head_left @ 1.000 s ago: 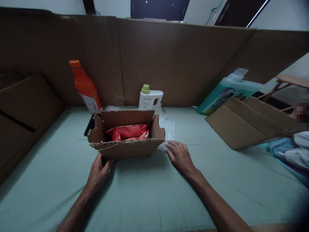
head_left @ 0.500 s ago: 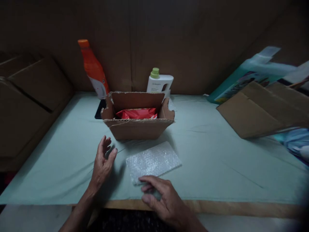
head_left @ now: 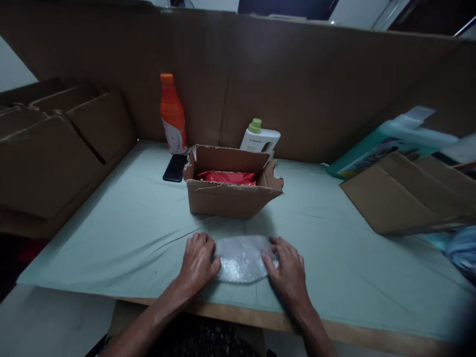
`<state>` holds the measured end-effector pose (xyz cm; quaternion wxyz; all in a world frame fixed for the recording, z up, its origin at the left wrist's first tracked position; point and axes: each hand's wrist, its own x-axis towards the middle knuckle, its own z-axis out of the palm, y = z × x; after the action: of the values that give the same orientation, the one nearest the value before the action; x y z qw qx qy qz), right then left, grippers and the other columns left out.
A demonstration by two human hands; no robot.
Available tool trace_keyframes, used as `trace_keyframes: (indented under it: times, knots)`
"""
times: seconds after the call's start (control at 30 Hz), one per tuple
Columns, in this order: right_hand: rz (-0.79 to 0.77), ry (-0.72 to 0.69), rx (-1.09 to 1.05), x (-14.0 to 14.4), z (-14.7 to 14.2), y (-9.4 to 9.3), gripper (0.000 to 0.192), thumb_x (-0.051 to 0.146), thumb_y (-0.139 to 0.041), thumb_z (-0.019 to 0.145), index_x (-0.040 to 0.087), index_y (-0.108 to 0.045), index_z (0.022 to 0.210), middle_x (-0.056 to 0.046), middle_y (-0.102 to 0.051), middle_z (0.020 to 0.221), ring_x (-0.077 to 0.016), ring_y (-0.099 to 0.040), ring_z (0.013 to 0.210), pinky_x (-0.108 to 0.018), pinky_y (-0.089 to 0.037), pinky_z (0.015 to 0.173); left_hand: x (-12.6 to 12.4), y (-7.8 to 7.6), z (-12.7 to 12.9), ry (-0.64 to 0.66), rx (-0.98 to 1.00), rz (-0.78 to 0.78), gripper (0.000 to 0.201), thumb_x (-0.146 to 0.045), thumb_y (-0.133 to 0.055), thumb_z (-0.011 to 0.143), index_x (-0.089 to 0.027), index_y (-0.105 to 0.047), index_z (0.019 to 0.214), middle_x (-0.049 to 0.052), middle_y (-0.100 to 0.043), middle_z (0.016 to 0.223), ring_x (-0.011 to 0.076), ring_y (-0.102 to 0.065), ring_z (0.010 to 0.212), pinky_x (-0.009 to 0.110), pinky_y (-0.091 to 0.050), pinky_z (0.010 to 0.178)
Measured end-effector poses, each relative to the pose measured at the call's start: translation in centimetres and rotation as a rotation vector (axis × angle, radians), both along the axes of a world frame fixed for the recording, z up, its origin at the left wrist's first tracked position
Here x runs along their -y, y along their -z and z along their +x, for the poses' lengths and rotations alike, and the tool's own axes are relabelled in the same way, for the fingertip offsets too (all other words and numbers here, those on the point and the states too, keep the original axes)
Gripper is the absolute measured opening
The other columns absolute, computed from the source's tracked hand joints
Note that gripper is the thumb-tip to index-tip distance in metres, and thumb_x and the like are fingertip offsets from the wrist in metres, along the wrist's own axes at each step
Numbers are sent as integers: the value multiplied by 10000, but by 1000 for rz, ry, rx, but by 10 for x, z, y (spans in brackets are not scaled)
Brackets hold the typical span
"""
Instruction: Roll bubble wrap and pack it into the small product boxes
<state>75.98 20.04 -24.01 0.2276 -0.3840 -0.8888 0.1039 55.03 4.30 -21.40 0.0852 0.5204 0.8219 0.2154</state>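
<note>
A sheet of bubble wrap (head_left: 241, 258) is pressed flat between the left hand (head_left: 198, 263) and right hand (head_left: 288, 270), just before the open cardboard box (head_left: 230, 198), in which red packets (head_left: 227, 177) are held.

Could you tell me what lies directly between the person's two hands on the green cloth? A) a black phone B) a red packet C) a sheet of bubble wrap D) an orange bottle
C: the bubble wrap lies flat on the green cloth, with the left hand on one end and the right hand on the other, in front of the cardboard box.
</note>
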Motion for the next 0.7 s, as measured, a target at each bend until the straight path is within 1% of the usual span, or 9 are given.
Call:
trace_keyframes:
  times: [0.07, 0.17, 0.3, 0.37, 0.43, 0.5, 0.57, 0.63, 0.7]
  knots:
    - [-4, -46, -50, 16, 1, -1, 233, 431, -533, 931, 229, -601, 837, -113, -719, 1179, -319, -610, 1181, -478, -479, 916, -1, -1, -11, -33, 7, 5, 65, -168, -583, 808, -187, -644, 823, 84, -646, 908, 272, -569, 922, 407, -448, 827]
    - [-1, -44, -97, 20, 4, -6, 320, 513, -556, 922, 219, -640, 1020, -131, -703, 1227, -334, -621, 1172, -503, -487, 911, 14, 1, -39, -113, -8, 13, 222, -272, -623, 831, -183, -662, 1030, 97, -662, 1003, 292, -582, 971, 433, -457, 846]
    - [-92, -56, -158, -16, -1, -21, 457, 542, -561, 912, 207, -626, 1217, -148, -677, 1284, -332, -619, 1196, -522, -502, 960, 28, 3, -78, -188, 97, 181, 539, -394, -647, 829, -200, -560, 1324, 111, -656, 1117, 289, -607, 1038, 466, -478, 923]
    - [-210, -104, -203, -40, -17, -32, 510, 528, -580, 896, 213, -587, 1297, -143, -655, 1322, -314, -619, 1207, -489, -525, 958, 17, 1, -92, -233, 211, 287, 641, -411, -641, 822, -205, -488, 1409, 129, -624, 1232, 279, -614, 1083, 466, -490, 949]
    - [-330, -144, -258, -59, -43, -42, 601, 529, -624, 846, 199, -549, 1344, -148, -658, 1315, -309, -640, 1174, -455, -557, 909, -5, -2, -102, -228, 359, 366, 721, -406, -650, 797, -207, -432, 1455, 144, -572, 1344, 272, -617, 1118, 448, -512, 942]
    - [-444, -157, -281, -70, -68, -47, 609, 533, -649, 795, 173, -577, 1282, -142, -714, 1194, -300, -694, 1034, -423, -584, 819, -27, -5, -103, -185, 482, 416, 698, -377, -643, 777, -181, -458, 1421, 147, -588, 1330, 268, -629, 1104, 424, -529, 920]
    - [-523, -121, -271, -69, -80, -44, 517, 528, -628, 797, 162, -626, 1162, -122, -754, 1034, -285, -716, 880, -403, -592, 745, -39, -2, -98, -172, 524, 426, 563, -353, -623, 775, -150, -548, 1295, 133, -662, 1187, 261, -650, 1030, 406, -543, 886]
    - [-520, -71, -264, -61, -74, -31, 425, 504, -588, 836, 171, -662, 1089, -119, -762, 973, -296, -716, 854, -409, -594, 742, -35, 8, -87, -211, 492, 412, 360, -363, -598, 792, -157, -636, 1086, 108, -702, 1004, 252, -662, 912, 394, -555, 826]
    - [-446, -88, -269, -50, -55, -13, 388, 479, -557, 859, 198, -694, 1089, -121, -765, 974, -328, -712, 917, -428, -596, 770, -20, 21, -75, -249, 450, 403, 214, -384, -578, 791, -191, -652, 848, 93, -698, 845, 248, -655, 782, 384, -562, 728]
